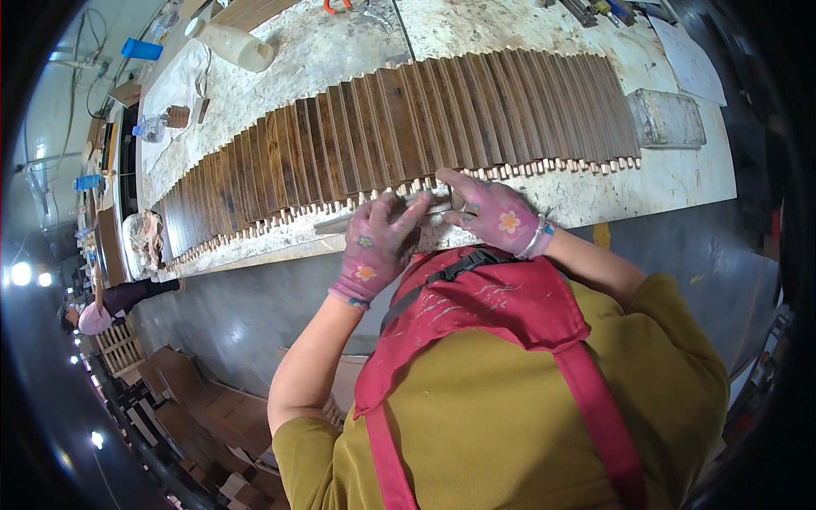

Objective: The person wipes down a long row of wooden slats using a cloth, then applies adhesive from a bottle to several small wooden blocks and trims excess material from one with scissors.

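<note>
Both my hands wear pink-purple gloves with flower prints. Along the table's front edge lies a narrow greyish strip (334, 227), its exact kind unclear. My left hand (374, 245) is closed over the strip, fingers bent. At the strip's other end my right hand (495, 214) pinches it, the index finger reaching toward the dowels. Just beyond my hands a long row of dark brown wooden slats (387, 127) stands side by side in a slight curve. Pale wooden dowels (544, 167) stick out of the slats' near ends. My fingers partly hide the dowels in the middle.
A worn white table (323, 42) carries the slats. A whitish jug (231, 44) lies at the back left, a clear bottle (151, 129) below it. A tape-wrapped block (667, 119) sits at the right end. Cardboard boxes (212, 408) and a person (93, 316) are at far left.
</note>
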A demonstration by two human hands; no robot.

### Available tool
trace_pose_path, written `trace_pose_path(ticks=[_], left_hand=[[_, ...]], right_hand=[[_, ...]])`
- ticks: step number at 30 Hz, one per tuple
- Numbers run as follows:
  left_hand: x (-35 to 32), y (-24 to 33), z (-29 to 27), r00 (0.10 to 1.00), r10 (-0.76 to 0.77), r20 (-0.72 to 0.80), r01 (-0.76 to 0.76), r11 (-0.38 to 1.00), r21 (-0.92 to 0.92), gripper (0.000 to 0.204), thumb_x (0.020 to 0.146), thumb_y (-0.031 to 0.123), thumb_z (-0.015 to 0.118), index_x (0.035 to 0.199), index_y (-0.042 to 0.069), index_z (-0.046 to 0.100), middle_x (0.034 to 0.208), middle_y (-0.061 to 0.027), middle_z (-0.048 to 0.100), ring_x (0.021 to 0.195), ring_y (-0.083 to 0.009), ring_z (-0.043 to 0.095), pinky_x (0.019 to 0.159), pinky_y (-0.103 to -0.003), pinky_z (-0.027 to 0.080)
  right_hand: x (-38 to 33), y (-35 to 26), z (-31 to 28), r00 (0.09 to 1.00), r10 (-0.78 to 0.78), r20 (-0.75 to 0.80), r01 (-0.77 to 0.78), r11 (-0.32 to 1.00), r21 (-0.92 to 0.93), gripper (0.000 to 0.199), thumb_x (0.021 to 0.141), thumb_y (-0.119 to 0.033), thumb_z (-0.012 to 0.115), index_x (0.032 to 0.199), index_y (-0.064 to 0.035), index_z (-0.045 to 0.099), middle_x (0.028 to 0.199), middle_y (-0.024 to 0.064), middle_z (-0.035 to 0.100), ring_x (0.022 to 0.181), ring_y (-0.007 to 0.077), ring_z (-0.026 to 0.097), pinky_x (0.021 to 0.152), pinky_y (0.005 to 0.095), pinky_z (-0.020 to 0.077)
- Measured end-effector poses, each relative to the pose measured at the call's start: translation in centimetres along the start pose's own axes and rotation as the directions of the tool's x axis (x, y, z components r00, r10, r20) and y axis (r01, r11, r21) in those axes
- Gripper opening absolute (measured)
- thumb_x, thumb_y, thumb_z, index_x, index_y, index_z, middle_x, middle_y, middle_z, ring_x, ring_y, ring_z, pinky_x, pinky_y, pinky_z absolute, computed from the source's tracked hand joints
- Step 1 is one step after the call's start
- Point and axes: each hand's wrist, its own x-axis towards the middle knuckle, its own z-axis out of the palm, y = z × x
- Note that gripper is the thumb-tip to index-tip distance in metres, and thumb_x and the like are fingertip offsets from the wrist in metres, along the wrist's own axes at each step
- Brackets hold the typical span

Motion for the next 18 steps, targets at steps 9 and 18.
trace_pose_path(ticks=[9, 18], left_hand=[[-0.8, -0.7, 1.5, 0.974, -0.054, -0.22, 0.018, 0.986, -0.164, 0.082, 0.072, 0.002, 0.07, 0.143, 0.002, 0.029, 0.131, -0.0228, 0.046, 0.116, -0.0413, 0.048, 0.097, -0.045, 0.043], [-1.7, -1.9, 0.5, 0.958, -0.253, -0.139, 0.272, 0.952, 0.141, 0.056, 0.074, 0.02, 0.075, 0.127, 0.012, 0.057, 0.12, -0.0106, 0.058, 0.11, -0.0303, 0.054, 0.091, -0.043, 0.044]], right_hand=[[1.3, 1.2, 1.4, 0.999, -0.026, -0.019, 0.024, 0.996, -0.083, 0.05, 0.088, -0.042, 0.06, 0.128, -0.0133, 0.052, 0.122, 0.0138, 0.061, 0.101, 0.0368, 0.062, 0.086, 0.0436, 0.05], [1.2, 2.8, 3.6, 0.996, -0.063, -0.064, 0.053, 0.986, -0.155, 0.036, 0.088, -0.033, 0.062, 0.119, -0.0159, 0.06, 0.108, 0.013, 0.065, 0.094, 0.034, 0.063, 0.08, 0.0433, 0.05]])
